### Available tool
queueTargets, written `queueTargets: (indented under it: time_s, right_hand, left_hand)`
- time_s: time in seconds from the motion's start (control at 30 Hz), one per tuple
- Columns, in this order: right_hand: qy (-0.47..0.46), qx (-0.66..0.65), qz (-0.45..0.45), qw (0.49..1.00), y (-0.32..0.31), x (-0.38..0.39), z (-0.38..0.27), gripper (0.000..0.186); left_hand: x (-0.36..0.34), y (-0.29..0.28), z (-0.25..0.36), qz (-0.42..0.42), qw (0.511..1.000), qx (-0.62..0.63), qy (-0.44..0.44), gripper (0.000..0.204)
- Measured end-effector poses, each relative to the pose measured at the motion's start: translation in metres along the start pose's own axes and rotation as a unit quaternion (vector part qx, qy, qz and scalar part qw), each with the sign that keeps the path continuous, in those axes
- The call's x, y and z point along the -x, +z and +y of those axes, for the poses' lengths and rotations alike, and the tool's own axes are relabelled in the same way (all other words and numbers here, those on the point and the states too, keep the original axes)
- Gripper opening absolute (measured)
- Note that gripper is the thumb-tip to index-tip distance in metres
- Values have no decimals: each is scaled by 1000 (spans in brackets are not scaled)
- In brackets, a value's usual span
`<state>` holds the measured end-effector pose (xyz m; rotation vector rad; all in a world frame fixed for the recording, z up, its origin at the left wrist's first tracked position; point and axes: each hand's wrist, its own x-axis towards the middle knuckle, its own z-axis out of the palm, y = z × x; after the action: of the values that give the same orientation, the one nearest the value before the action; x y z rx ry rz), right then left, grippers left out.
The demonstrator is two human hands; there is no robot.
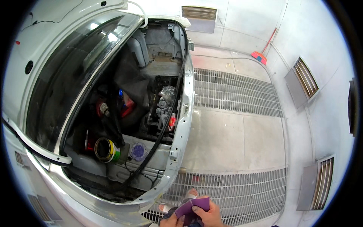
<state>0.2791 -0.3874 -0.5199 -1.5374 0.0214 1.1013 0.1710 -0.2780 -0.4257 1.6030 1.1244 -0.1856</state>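
At the lower edge, both my hands grip a purple sheet of sandpaper (pixel 197 205), bent along a crease. My left hand (pixel 172 220) pinches its lower left part. Across from it, my right hand (pixel 212 215) presses the thumb onto the sheet's right half. The hands are just right of the near corner of a car's open trunk (pixel 157 149). Inside that trunk, nearest the hands, lie a round purple disc (pixel 138 151) and an open can (pixel 107 150) with a yellow and green label.
The raised trunk lid with its rear window (pixel 75 75) stands at the left. A black seal (pixel 172 117) hangs loose across the trunk opening. Floor gratings (pixel 242 92) cross the floor at right. A red broom (pixel 259 57) leans in the far corner. Wall vents (pixel 305 77) line the walls.
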Motion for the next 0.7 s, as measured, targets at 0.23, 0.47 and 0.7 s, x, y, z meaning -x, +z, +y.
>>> queueTargets:
  time_s: [0.23, 0.47, 0.7]
  right_hand:
    - [-309, 164, -314, 883, -39, 16, -34, 40]
    - [-212, 376, -325, 842, -49, 47, -103, 69]
    - [-19, 92, -296, 950, -21, 24, -86, 68]
  left_hand:
    - [12, -21, -33, -60, 946, 311, 74, 32]
    - [53, -27, -29, -15, 974, -22, 225, 24]
    - [59, -32, -11, 83, 906, -53, 413, 40]
